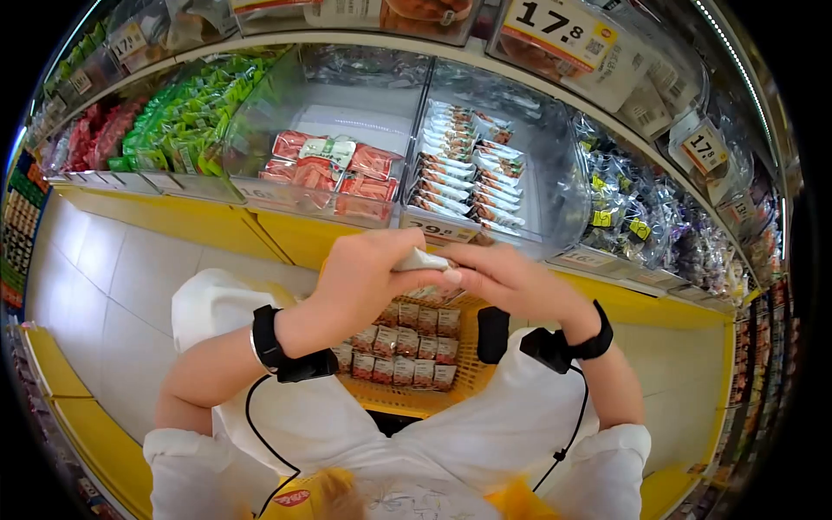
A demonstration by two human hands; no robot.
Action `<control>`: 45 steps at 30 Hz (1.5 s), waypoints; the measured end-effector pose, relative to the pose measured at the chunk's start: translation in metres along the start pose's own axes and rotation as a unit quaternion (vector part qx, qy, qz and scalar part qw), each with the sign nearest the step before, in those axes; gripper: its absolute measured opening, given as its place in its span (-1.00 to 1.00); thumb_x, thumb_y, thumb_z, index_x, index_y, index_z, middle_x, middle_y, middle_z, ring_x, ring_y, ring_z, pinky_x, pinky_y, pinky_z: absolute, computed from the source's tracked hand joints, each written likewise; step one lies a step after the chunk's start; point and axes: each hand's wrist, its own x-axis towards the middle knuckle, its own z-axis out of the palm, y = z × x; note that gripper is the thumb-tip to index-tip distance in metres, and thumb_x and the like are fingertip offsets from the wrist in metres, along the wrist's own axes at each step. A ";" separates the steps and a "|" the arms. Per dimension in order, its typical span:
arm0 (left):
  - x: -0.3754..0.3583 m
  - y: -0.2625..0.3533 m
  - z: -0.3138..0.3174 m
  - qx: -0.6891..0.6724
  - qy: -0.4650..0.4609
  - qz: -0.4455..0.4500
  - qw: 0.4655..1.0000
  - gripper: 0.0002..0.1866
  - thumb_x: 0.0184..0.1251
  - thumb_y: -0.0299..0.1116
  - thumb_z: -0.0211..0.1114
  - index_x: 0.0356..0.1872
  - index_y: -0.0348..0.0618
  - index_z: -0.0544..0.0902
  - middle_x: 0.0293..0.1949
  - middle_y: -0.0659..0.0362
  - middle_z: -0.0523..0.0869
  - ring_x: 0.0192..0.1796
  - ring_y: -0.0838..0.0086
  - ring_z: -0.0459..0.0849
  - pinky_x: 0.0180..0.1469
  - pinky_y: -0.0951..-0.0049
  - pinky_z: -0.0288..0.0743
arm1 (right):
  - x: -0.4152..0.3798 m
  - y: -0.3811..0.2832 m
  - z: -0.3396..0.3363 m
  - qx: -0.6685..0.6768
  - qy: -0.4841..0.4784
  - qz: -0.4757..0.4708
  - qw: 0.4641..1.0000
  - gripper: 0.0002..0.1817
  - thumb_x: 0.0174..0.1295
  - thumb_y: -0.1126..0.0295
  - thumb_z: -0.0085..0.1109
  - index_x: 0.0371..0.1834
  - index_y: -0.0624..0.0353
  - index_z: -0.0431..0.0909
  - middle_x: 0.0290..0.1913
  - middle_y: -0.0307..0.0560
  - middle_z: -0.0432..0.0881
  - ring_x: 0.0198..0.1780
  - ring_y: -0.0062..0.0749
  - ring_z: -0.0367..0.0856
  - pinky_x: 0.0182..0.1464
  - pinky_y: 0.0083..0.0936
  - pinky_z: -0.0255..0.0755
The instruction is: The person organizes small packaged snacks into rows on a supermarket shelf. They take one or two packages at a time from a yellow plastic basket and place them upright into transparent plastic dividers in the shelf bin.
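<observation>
My left hand is closed around a small white wrapped snack packet, mostly hidden by the fingers. From the other side, my right hand pinches the packet's end, and the two thumbs nearly meet. Both hands hover above a yellow basket, just in front of the shelf edge. Inside the basket stand rows of small brown-and-white packets. Just beyond the hands, a clear bin holds two stacked columns of white-and-brown wrapped snack packets.
Left of that bin, another holds red packs. Green packets fill a bin farther left, and dark-wrapped sweets lie on the right. Price signs hang from the upper shelf. Yellow panels run below the bins, above a tiled floor.
</observation>
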 end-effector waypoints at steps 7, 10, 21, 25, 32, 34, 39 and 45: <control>0.012 -0.016 -0.012 -0.102 0.098 -0.013 0.990 -0.70 0.10 -0.22 0.41 -0.43 -0.22 0.53 -0.53 0.00 0.57 -0.49 0.12 0.54 -0.46 0.33 0.37 | 0.044 0.001 -0.033 0.069 -0.053 -0.056 0.995 -0.63 0.18 0.17 0.25 -0.13 0.22 0.45 -0.33 -0.11 0.60 -0.34 -0.47 0.52 -0.26 -0.42 0.38; 0.015 -0.029 -0.014 -0.136 0.104 -0.020 0.985 -0.75 0.17 -0.27 0.36 -0.39 -0.23 0.52 -0.54 0.00 0.55 -0.53 0.20 0.54 -0.48 0.38 0.34 | 0.055 -0.009 -0.027 -0.063 -0.013 -0.072 0.995 -0.68 0.17 0.23 0.27 -0.17 0.21 0.45 -0.36 -0.13 0.61 -0.40 -0.50 0.49 -0.33 -0.40 0.33; 0.006 -0.038 -0.001 -0.091 0.061 0.000 0.994 -0.52 0.25 -0.44 0.21 0.21 -0.16 0.34 -0.43 0.16 0.62 -0.50 0.34 0.60 -0.43 0.45 0.45 | 0.073 0.131 -0.154 -0.298 0.306 0.136 0.894 -0.72 0.16 0.35 0.24 -0.13 0.28 0.53 -0.27 0.01 0.67 -0.23 -0.41 0.64 -0.17 -0.48 0.47; 0.004 -0.033 0.005 -0.034 0.046 0.037 0.998 -0.38 0.17 -0.39 0.33 0.27 -0.13 0.33 -0.41 0.15 0.63 -0.42 0.32 0.64 -0.38 0.40 0.50 | 0.086 0.164 -0.168 -0.175 0.189 0.255 0.932 -0.54 0.11 0.30 0.33 0.07 0.21 0.49 -0.03 -0.06 0.58 -0.11 -0.38 0.61 -0.33 -0.48 0.60; 0.003 -0.030 0.010 0.004 0.043 0.053 0.998 -0.44 0.20 -0.33 0.30 0.24 -0.11 0.36 -0.41 0.15 0.62 -0.38 0.32 0.65 -0.41 0.39 0.51 | 0.105 0.201 -0.158 -0.388 0.177 0.109 0.898 -0.59 -0.16 0.36 0.47 -0.28 0.27 0.48 -0.33 0.10 0.60 -0.30 0.05 0.60 -0.31 -0.20 0.44; 0.001 -0.032 0.012 0.048 0.028 0.064 0.996 -0.49 0.23 -0.30 0.27 0.21 -0.11 0.40 -0.44 0.17 0.60 -0.40 0.35 0.64 -0.45 0.39 0.51 | 0.110 0.186 -0.158 -0.372 0.211 0.242 0.871 -0.53 -0.24 0.34 0.52 -0.36 0.29 0.41 -0.38 0.14 0.58 -0.24 0.03 0.60 -0.25 -0.20 0.43; -0.003 -0.037 0.015 0.081 0.023 0.075 0.994 -0.51 0.29 -0.23 0.16 0.22 -0.13 0.40 -0.48 0.23 0.59 -0.42 0.41 0.64 -0.54 0.45 0.48 | 0.116 0.223 -0.156 -0.462 0.191 0.253 0.828 -0.62 -0.17 0.14 0.37 -0.53 0.28 0.57 -0.36 0.23 0.62 -0.26 0.15 0.58 -0.22 -0.11 0.45; -0.003 -0.045 0.022 0.059 0.015 0.086 0.994 -0.40 0.15 -0.38 0.16 0.28 -0.18 0.30 -0.33 0.09 0.59 -0.39 0.31 0.63 -0.47 0.41 0.52 | 0.109 0.292 -0.169 -0.438 0.240 0.199 0.843 -0.46 -0.29 0.25 0.41 -0.22 0.26 0.43 -0.25 0.25 0.56 -0.14 0.21 0.51 -0.11 -0.05 0.42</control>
